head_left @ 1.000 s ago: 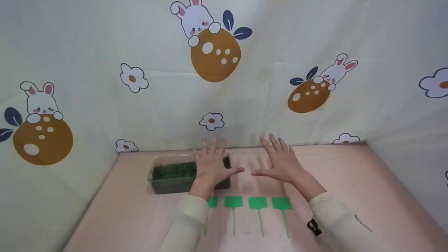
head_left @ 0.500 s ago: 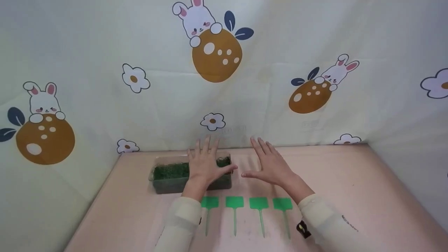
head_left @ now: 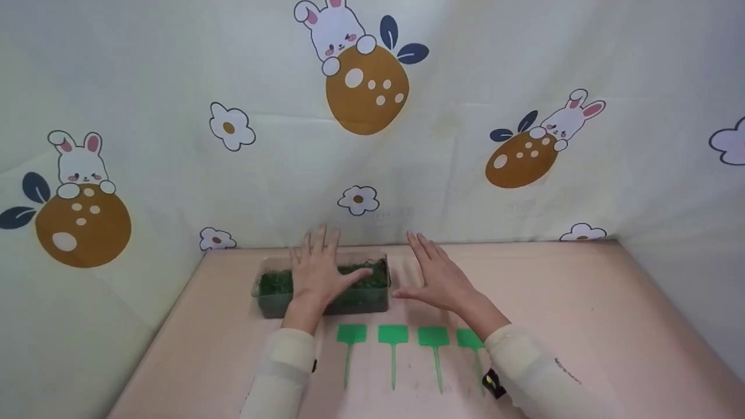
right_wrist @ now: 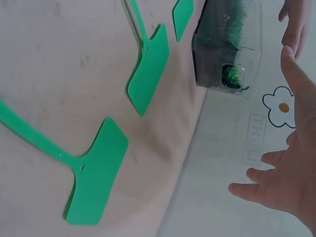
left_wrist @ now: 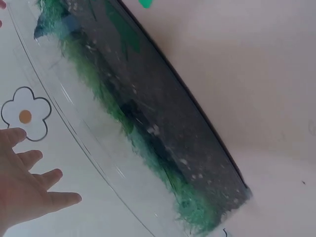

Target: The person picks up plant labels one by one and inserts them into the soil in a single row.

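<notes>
A clear plastic box (head_left: 276, 305) stands toward the back left of the table, filled with dark soil and fine green sprouts (left_wrist: 98, 84). Over its left half hovers my left hand (head_left: 317, 279), fingers spread and holding nothing; it hides part of the box. My right hand (head_left: 445, 282) is held just right of the box with thumb and fingers apart, nothing in its grasp. In front of the box lies a row of several green T-shaped plant labels (head_left: 393, 334), their stems toward me. The right sleeve partly covers the rightmost label (head_left: 468, 337).
The table (head_left: 559, 291) has a pale pink cover. Behind it and at both sides hangs a light curtain (head_left: 279, 174) printed with rabbits and flowers. A small black-and-yellow object (head_left: 493, 384) shows beside the right sleeve.
Both hands have moved left together, the left one further across the box and the right one closer to its right end. The box and labels stay where they were.
</notes>
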Tool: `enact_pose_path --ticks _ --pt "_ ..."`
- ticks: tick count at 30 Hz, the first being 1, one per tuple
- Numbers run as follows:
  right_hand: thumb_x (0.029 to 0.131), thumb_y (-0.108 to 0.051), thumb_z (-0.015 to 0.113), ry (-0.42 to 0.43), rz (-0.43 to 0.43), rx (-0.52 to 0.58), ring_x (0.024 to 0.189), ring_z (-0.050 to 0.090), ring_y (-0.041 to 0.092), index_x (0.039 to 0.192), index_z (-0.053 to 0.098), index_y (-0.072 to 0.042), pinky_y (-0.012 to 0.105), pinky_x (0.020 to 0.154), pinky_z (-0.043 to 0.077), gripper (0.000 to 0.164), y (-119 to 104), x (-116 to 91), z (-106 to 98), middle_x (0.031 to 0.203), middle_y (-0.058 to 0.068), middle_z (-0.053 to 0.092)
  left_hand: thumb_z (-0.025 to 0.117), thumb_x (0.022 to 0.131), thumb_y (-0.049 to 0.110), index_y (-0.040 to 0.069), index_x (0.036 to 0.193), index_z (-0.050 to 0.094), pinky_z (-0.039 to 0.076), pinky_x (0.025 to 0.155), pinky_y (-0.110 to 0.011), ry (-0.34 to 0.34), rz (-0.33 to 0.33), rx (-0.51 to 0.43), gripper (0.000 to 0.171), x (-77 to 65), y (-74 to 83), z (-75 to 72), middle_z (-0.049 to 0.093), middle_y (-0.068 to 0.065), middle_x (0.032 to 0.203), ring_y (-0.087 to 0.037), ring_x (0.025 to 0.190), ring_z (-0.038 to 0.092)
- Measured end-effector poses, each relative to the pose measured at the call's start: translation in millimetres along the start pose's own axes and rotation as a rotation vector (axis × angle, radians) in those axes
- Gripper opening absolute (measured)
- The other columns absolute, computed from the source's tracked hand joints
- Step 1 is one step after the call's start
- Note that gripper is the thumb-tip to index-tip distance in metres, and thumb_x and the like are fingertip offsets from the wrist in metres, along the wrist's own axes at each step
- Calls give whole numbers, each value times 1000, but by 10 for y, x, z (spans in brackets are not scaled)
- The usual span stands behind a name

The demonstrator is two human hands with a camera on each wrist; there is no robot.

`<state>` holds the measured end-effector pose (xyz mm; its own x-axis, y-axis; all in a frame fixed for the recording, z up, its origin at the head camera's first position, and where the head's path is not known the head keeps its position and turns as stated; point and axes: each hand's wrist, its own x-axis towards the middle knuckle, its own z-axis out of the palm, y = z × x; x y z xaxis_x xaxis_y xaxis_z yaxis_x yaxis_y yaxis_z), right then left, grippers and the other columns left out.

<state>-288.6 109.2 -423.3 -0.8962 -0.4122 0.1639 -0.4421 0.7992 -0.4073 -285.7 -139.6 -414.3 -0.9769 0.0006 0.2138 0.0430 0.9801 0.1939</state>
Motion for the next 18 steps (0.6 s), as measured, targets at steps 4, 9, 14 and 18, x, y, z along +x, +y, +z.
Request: enact_pose_path --ticks 4,9,14,18 --pt "78 -64 74 -1 10 14 153 22 40 162 9 -16 57 121 32 116 -30 9 36 168 14 17 55 76 85 23 161 18 10 123 -69 9 -18 -13 112 -1 -128 -16 13 -9 169 -40 155 10" --pt "78 -58 78 2 37 57 154 22 35 162 5 -16 55 119 36 120 -85 29 72 169 8 16 56 78 83 22 161 17 10 121 -71 8 -53 -45 111 -13 -322 -53 10 -11 169 -43 155 10" --pt "78 -55 80 -10 69 96 151 28 34 162 1 -14 53 115 41 123 -129 44 95 167 13 20 61 79 78 21 162 12 5 121 -72 -15 -105 -117 111 -45 -568 -136 8 -15 169 -46 154 6" --pt "78 -54 80 -14 77 108 151 30 33 161 2 -12 51 118 38 122 -148 54 88 166 14 22 62 80 76 17 162 7 1 121 -71 -48 -109 -189 115 -93 -750 -213 3 -17 169 -47 154 2"
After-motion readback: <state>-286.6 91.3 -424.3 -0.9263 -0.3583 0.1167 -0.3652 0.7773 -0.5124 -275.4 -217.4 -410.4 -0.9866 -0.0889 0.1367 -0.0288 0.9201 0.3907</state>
